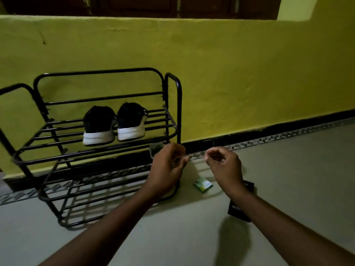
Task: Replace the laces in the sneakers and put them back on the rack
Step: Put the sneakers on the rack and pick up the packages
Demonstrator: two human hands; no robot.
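Nearest the lens, two bare forearms, up from the bottom edge toward mid-frame. Left hand [166, 166] just below centre, fingers curled round what looks like a small grey-green packet [156, 149], held in front of the lower right corner of the rack. Right hand [223, 163] just to the right of it, thumb and forefinger tips drawn close as if pinching; no telling of anything thin held there.

Task's things left of centre: black fabric sneakers with white soles, up on the top tier of a black tubular metal rack [179, 112], heels toward the camera, side by side and almost touching. Left sneaker [99, 125], right sneaker [131, 122]. Dark laces seemingly still threaded, though too dim for certainty.

Judged as the opening step: readying fresh laces, neither shoe taken down yet. Next, probably: freeing a lace from its wrapper, putting the wrapper aside, then lifting one sneaker off the tier by the heel and setting it down for unlacing. Needs both hands free first.

Count:
- two hands
- two sneakers
- one rack of two tiers
- one packet in hand
- one small green-and-white packet [203, 185] on the pale grey floor [288, 169], below and between the hands
- one flat black card with white lettering [238, 212], lower right of centre, partly hidden under the right wrist
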